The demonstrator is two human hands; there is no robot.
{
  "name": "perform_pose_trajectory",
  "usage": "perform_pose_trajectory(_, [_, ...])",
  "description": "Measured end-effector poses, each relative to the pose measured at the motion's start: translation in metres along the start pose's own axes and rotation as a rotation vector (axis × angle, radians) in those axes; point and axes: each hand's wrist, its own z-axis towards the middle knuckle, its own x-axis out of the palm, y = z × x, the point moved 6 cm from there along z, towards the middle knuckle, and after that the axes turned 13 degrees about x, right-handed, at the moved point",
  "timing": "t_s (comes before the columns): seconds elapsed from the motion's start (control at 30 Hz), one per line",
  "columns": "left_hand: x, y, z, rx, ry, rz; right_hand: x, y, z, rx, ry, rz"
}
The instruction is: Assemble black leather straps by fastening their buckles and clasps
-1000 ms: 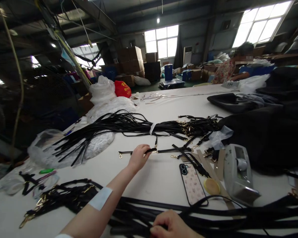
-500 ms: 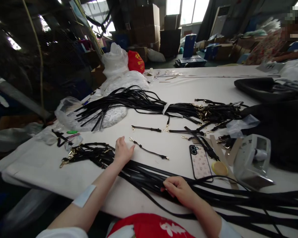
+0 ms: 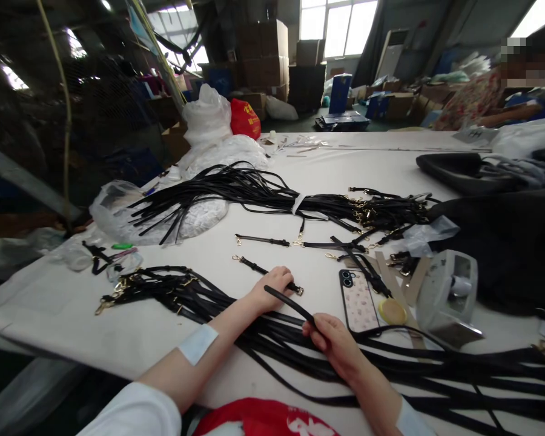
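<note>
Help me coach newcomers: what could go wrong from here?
The flat black strap in the right hand could tangle with the long black straps heaped beneath it. If pulled, a strap passing the pink-cased phone's lower edge might shift it. Gold metal clasps bunched at the heap's left end may snag.

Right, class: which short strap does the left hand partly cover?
The near strap, its two ends showing on either side of the left hand; the farther strap lies uncovered.

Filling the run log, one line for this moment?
left hand: over short strap | right hand: gripping black strap end | phone: flat on table
</note>
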Motion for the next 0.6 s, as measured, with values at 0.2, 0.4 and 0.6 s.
perform_pose_trajectory(0.2, [-0.046,-0.019,-0.028,-0.092,-0.072,-0.304,-0.006,0.000,0.002,0.018,-0.026,0.137])
perform_pose_trajectory(0.4, [-0.055,-0.029,-0.046,-0.291,-0.329,-1.181,-0.009,-0.002,0.003,0.026,-0.050,0.111])
perform_pose_trajectory(0.6, [-0.054,-0.042,-0.047,-0.208,-0.378,-1.419,-0.009,-0.002,0.003,0.004,-0.058,0.098])
